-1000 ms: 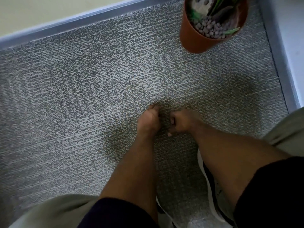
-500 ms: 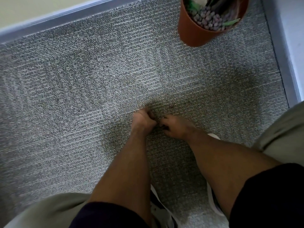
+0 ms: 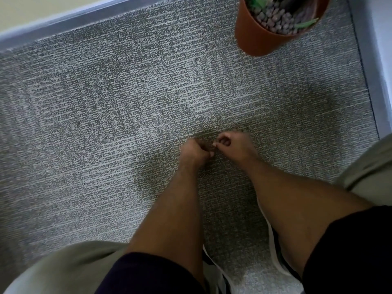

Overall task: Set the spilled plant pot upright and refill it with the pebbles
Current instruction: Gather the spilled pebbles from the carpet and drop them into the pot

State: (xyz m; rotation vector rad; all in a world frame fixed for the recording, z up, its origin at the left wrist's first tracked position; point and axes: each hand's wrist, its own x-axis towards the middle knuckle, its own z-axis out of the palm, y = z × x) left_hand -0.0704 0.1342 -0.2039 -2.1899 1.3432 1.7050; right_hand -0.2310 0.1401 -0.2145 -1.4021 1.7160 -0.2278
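Pot (image 3: pixel 261 37) upright, pebbles (image 3: pixel 273 16) inside, well ahead of right hand (image 3: pixel 234 145). Left hand (image 3: pixel 194 152) curled just beside it, fingertips touching, closer than a second ago; contents impossible to tell. Probably gathering last strays from carpet (image 3: pixel 106 124).

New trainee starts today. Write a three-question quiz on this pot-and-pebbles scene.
1. True or false: the plant pot lies on its side.
2. Where are the left hand and right hand? A) inside the pot B) close together low over the carpet C) on the wall
3. Fill in: the pot holds grey ____ around green leaves.

Key: 1 false, it stands upright; 2 B; 3 pebbles.
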